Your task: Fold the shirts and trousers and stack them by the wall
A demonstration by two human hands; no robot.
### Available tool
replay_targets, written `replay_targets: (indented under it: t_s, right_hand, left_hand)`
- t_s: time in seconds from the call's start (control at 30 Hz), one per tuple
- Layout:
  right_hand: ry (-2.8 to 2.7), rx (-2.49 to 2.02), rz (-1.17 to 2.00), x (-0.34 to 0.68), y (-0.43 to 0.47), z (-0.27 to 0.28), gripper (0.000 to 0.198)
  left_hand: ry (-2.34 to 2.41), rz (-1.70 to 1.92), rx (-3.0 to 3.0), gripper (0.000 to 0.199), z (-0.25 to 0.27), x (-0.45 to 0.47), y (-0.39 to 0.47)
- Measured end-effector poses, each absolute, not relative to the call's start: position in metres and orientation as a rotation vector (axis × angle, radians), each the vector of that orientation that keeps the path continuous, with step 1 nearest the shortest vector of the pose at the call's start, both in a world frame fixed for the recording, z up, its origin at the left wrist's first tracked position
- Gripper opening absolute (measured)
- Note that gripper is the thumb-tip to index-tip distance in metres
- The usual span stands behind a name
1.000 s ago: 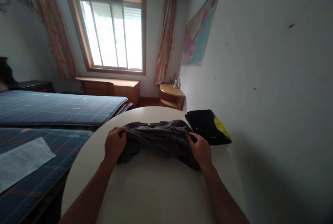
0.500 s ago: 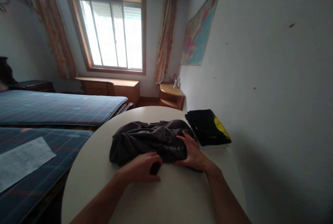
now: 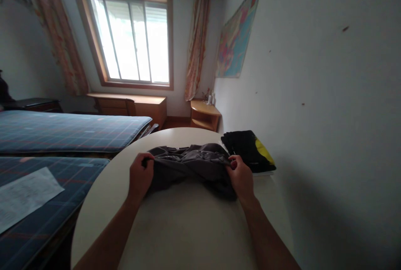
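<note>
A dark grey garment [image 3: 191,169], probably a shirt, lies bunched on the round white table [image 3: 188,236], its near edge lifted between my hands. On its left side my left hand [image 3: 142,171] pinches the cloth with closed fingers. My right hand [image 3: 240,176] grips the opposite side, thumb and fingers pressed together. Folds hide most of the print on the fabric. Just beyond my right hand, a folded black garment with a yellow patch [image 3: 249,151] rests on something flat and white.
To the left are beds with blue plaid mattresses [image 3: 72,132]; a paper sheet [image 3: 29,194] lies on the nearer one. A white wall [image 3: 328,144] runs along the right. Beyond the table stand a wooden corner shelf [image 3: 205,109] and a low wooden desk [image 3: 150,103].
My left hand has moved left and up to the garment's left side. My right hand has gone from lying flat to pinching its right side. The near edge is now raised and stretched.
</note>
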State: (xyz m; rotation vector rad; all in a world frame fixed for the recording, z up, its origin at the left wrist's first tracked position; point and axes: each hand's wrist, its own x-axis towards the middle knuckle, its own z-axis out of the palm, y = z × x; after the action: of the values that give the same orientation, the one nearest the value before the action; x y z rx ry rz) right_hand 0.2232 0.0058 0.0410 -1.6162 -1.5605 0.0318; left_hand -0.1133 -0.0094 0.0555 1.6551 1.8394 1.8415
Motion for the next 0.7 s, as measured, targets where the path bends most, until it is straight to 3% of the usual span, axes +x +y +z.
replay_targets:
  t_s: [0.17,0.27,0.37,0.5,0.63,0.7]
  right_hand:
    - [-1.584,-1.374,0.405,0.213,0.01,0.025,0.034]
    - [-1.921,-1.282,0.482,0.211,0.007,0.016,0.051]
    - [-2.167,-1.242,0.54,0.213,0.005,0.011,0.07]
    - [-2.08,-1.275,0.452,0.221,0.011,0.016,0.034]
    - [-1.811,-1.256,0.322,0.233,0.019,0.024,0.027]
    - [-1.649,-1.315,0.279,0.239,0.02,0.027,0.031]
  left_hand:
    - [1.916,2.135,1.245,0.012,0.049,-0.133,0.001]
    - [1.928,2.082,1.535,0.015,0.045,-0.127,0.001]
    - [1.912,1.81,2.043,0.021,0.042,-0.11,-0.005]
    - [1.654,1.186,2.576,0.035,0.029,-0.093,-0.013]
    - [1.417,0.696,2.663,0.061,0.012,-0.1,-0.011]
    - [1.379,0.683,2.612,0.057,0.008,-0.107,-0.005]
